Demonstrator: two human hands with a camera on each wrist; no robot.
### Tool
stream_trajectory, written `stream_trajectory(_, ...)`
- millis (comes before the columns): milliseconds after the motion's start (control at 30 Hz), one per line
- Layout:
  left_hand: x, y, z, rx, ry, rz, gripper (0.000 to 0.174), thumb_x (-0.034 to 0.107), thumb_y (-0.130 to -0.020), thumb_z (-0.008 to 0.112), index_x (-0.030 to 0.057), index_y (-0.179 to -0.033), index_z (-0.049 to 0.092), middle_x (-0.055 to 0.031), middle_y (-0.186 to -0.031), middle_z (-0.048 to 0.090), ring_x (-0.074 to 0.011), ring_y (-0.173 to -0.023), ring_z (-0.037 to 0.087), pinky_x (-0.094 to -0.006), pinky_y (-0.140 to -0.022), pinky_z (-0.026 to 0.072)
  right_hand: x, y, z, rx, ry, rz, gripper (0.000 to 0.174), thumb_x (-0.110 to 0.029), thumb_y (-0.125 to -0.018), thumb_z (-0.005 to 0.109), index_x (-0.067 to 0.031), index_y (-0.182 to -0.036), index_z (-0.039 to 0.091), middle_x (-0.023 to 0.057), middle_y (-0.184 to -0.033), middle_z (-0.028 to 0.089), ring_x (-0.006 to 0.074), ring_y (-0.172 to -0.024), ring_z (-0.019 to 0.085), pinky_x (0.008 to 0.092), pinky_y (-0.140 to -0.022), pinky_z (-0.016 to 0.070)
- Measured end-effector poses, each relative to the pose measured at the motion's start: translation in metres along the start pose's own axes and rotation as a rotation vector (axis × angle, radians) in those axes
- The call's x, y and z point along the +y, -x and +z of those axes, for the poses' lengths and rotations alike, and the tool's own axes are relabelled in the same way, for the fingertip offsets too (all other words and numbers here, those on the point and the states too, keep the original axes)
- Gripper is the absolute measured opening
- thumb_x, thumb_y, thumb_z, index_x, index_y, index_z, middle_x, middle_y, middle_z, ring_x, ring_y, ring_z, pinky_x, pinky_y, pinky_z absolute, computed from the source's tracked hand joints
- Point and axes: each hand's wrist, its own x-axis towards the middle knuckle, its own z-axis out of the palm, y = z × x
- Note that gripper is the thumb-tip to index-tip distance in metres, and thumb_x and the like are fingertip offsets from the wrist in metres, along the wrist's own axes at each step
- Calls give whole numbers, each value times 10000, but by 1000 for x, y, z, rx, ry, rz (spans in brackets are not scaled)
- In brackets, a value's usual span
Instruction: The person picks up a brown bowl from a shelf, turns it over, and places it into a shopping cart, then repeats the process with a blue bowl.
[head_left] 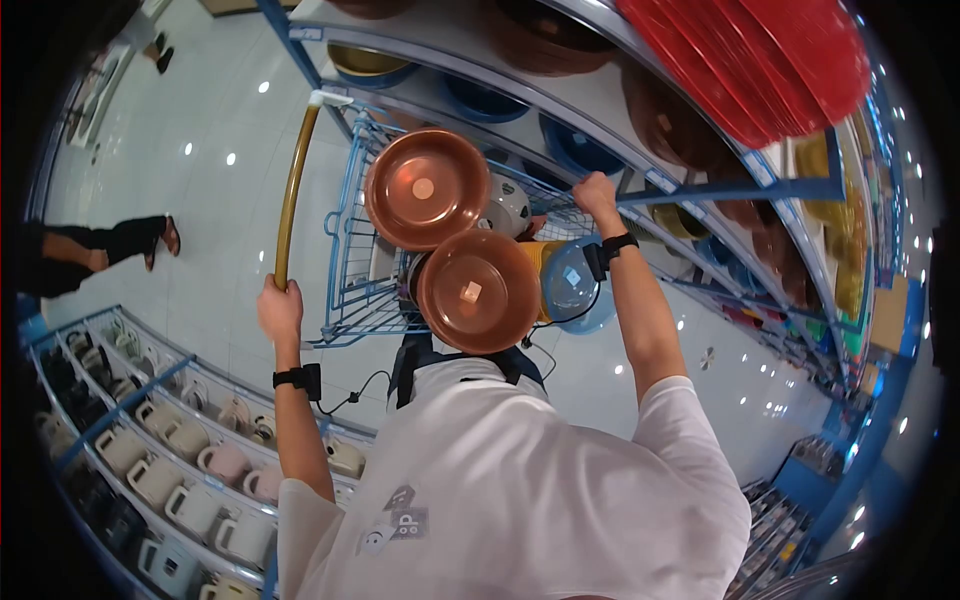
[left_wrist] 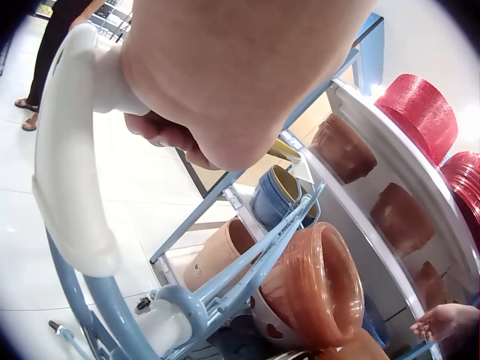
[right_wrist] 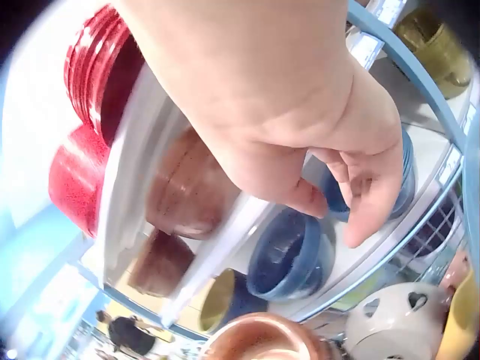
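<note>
My left hand grips one end of the gold-coloured handle bar of a blue wire shopping cart. In the left wrist view its fingers curl round the bar beside the white end piece. My right hand hovers over the cart's far side by the shelf, and nothing shows in its loosely bent fingers. Beyond those fingers, blue basins sit on the shelf. Two stacks of copper-coloured basins fill much of the cart, along with a white heart-patterned container and a clear blue basin.
Shelves of basins rise along the right, with red basins at the top. Rows of pitchers line a lower shelf at left. A person in dark trousers walks on the shiny floor.
</note>
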Motion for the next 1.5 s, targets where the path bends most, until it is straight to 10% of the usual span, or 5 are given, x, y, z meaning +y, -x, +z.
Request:
stream_trajectory(300,-2,-5,7,30,-63,-45,226,282,-859,653,71,-936,631,-202,-815,709,-462,-805,674,-541,-694,538,-5,-57,21,154,436,-218,298,-113,-868,616,-14,-1145,663,236,-1243,649,411,-1125,663,465,-947,558)
stream_trajectory(833,-3,-5,10,72,-86,-52,222,281,-862,661,80,-955,645,-194,-796,708,-447,-787,681,-518,-690,549,-3,-76,25,60,706,-441,182,-53,-907,563,1,-1017,698,248,-1011,732,406,-980,721,466,-857,593)
stream_trajectory(1500,1,-5,2,16,-91,-50,243,293,-861,660,70,-959,657,-202,-818,715,-445,-813,685,-519,-724,552,11,-55,23,390,339,-360,285,-208,-994,513,19,-1162,556,298,-1060,667,487,-929,678,554,-820,561)
